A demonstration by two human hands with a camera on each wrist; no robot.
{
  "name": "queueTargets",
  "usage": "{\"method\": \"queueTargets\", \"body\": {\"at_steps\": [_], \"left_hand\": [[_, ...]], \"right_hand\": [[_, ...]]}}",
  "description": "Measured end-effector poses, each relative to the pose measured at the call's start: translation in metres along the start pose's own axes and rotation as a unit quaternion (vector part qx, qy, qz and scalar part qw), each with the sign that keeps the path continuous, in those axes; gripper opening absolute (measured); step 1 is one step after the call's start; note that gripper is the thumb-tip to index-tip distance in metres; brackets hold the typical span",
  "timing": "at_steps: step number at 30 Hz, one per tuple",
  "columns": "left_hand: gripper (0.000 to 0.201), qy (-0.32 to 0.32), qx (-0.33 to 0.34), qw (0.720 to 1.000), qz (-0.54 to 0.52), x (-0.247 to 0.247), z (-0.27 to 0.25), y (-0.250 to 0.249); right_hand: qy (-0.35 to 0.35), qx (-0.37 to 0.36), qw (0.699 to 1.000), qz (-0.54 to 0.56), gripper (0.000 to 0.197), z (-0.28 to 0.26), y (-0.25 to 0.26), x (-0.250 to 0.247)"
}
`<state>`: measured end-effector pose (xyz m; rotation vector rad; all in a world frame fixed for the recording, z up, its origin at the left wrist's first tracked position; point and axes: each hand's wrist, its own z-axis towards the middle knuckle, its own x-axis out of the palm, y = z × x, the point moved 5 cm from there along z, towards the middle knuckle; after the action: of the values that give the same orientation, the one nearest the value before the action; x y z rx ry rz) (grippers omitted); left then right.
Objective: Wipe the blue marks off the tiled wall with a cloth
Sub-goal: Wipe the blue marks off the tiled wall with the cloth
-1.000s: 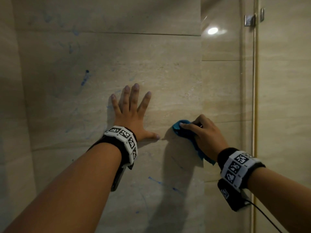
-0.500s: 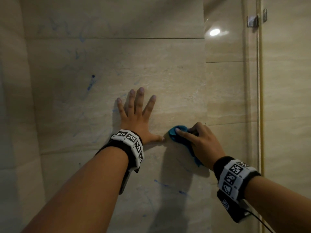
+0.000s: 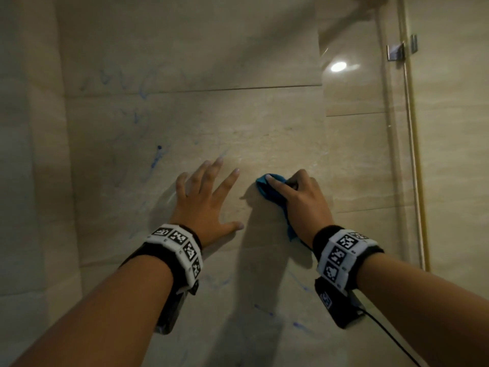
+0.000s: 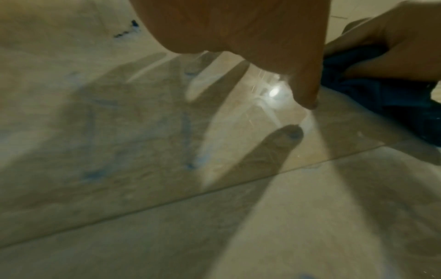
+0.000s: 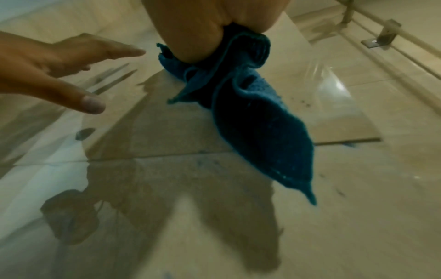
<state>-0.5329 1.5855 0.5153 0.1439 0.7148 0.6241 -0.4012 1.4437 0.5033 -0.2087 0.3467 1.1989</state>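
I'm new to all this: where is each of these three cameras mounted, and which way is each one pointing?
Head: worn on the head, facing the tiled wall; shows both forearms, the spread left hand and the right hand gripping the blue cloth.
Left wrist: looks along the left hand at the wall; shows its thumb, with blue marks below.
Right wrist: looks along the right hand at the hanging cloth; the left hand shows too.
Shared: all three show the cloth and the wall.

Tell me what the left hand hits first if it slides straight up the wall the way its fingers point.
Likely nothing solid: the left hand points up and slightly right over bare tiled wall. Only the tile joint crosses that line; the dark blue mark stays to its left.
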Motion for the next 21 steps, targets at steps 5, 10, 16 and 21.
{"method": "queueTargets", "body": {"at_steps": [5,10,16,21], "left_hand": [[0.126,-0.001,-0.076,0.997,0.025,0.005,-0.003,0.039],[0.135,0.015,-0.077,0.997,-0.01,0.015,0.0,0.043],[0.134,0.023,-0.076,0.997,-0.014,0.017,0.001,0.043],[0.137,0.049,-0.083,0.995,0.002,0.015,-0.001,0.04]], "right_hand": [[-0.055,-0.057,0.997,-0.004,0.062,0.027,0.023,-0.001],[-0.067,-0.075,0.995,-0.001,0.06,0.05,0.044,0.003],[-0.06,-0.176,0.982,-0.033,0.065,0.028,0.062,0.021],[-0.04,-0.21,0.975,-0.053,0.063,0.013,0.062,0.027]]}}
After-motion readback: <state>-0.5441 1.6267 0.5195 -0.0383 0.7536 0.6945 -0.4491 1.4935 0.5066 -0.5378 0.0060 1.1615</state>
